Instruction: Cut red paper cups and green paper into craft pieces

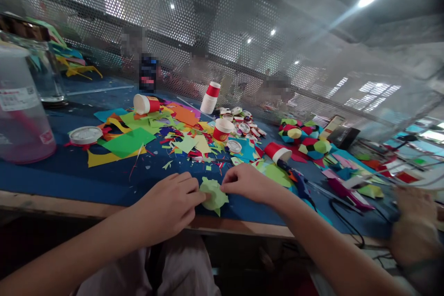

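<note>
Our left hand (pixel 180 201) touches the green paper (pixel 214 194) by the blue table's (pixel 104 179) front edge, its grip unclear; our right hand (pixel 248 182) pinches the rim. Scraps (pixel 187 143) and cups (pixel 224 128) lie beyond, before a perforated screen (pixel 222 14).

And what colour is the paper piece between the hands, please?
The paper piece is light green, in the head view.

Right hand (pixel 248 182) pinches pale-green paper (pixel 215 195) beside left hand (pixel 175 201) on blue table (pixel 104 185).
</note>
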`<state>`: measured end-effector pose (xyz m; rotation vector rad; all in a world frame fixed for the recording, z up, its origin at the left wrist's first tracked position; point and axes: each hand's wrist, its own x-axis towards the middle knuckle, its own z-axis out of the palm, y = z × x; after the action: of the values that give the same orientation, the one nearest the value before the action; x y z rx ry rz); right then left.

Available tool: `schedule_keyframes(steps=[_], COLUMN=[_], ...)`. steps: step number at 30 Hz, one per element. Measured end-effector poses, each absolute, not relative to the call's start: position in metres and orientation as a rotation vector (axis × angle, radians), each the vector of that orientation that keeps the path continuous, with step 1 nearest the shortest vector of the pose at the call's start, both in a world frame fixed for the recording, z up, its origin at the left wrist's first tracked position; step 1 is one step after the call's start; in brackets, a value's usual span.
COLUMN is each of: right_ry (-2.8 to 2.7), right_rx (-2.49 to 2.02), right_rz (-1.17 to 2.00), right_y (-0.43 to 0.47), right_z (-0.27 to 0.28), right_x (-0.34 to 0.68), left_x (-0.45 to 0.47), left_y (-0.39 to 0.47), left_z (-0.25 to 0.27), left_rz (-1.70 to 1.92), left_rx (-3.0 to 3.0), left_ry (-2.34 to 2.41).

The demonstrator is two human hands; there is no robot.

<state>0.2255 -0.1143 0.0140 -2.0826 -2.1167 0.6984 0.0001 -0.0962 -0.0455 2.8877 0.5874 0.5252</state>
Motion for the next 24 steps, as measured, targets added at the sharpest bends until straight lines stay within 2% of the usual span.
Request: schedule_keyframes(steps=[8, 16, 24], right_ry=[-2.06, -2.133, -2.09], right_rx=[-2.176, -2.135, -2.152], right_rz=[0.579, 0.739, 0.708], right_y=[-0.115, -0.114, -0.114], right_z=[0.033, 0.016, 0.027], right_x=[0.224, 0.222, 0.224], left_x=[-0.001, 0.0, 0.0], left_y=[-0.097, -0.096, -0.097], left_z=[-0.048, -0.049, -0.047], left_rz=[0.54, 0.561, 0.522], left_rx=[2.882, 2.882, 2.869], left_ry=[0.572, 0.573, 0.572])
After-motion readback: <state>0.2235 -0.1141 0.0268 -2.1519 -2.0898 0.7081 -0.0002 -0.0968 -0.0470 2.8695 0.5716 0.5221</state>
